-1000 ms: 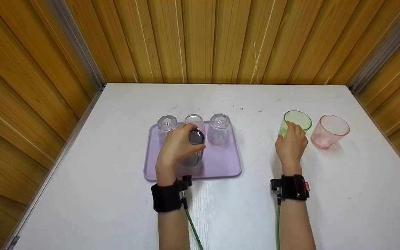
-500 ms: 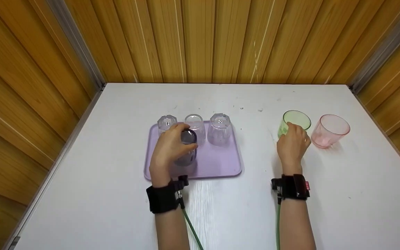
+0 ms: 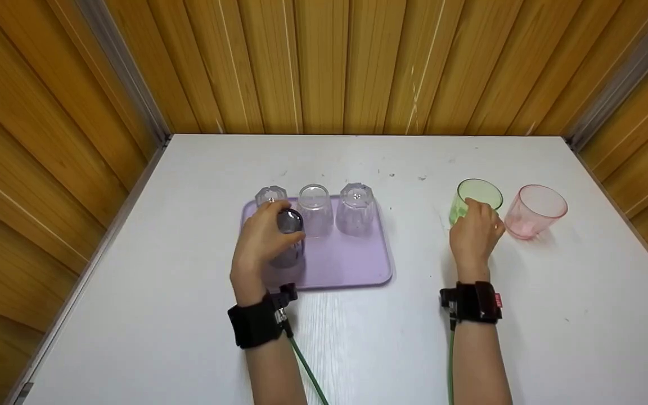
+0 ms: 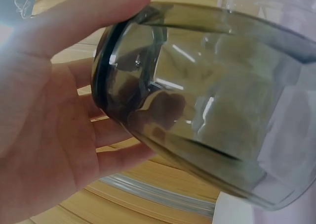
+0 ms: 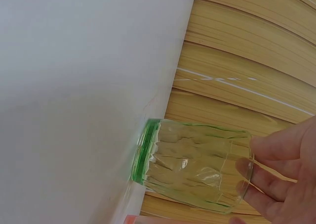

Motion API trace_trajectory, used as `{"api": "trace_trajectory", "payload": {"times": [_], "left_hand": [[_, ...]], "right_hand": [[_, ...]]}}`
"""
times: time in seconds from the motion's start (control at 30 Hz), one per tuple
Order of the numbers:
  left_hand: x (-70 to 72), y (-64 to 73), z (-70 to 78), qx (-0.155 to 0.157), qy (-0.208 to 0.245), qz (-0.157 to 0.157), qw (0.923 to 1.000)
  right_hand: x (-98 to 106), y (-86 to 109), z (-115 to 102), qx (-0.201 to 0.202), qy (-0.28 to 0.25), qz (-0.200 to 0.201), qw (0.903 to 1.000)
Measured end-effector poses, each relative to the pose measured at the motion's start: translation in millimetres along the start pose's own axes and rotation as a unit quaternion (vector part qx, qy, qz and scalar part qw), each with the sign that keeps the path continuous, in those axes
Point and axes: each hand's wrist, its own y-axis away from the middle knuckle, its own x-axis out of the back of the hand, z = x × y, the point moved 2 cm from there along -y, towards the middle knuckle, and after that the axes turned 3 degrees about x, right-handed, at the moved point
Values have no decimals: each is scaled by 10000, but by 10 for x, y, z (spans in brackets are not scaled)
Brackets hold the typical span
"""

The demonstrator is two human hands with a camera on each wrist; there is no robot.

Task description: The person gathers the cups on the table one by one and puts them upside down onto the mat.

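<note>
My left hand grips a smoky dark glass by its base, with thumb and fingers around it. The glass is mouth down at the front left of a lilac tray; its mouth end meets or nearly meets the tray in the left wrist view. Behind it stand three clear upturned glasses: left, middle and right. The left one is partly hidden by my hand. At the right, my right hand pinches the rim of an upright green glass on the table.
A pink glass stands upright just right of the green one. The white table ends at wood-patterned walls at the back and both sides. A green cable trails from each wrist camera.
My left hand has moved left with the dark glass, across the front of the tray, uncovering the middle clear glass. The right hand and green glass have barely shifted.
</note>
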Motion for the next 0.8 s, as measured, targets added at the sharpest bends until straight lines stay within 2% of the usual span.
{"api": "trace_trajectory", "payload": {"times": [0.43,0.8], "left_hand": [[62,36,-177,375,232,132,9989],[81,42,-268,483,323,159,9982]], "right_hand": [[7,6,-8,-10,96,232,9997],[12,6,-14,-1,130,331,9994]]}}
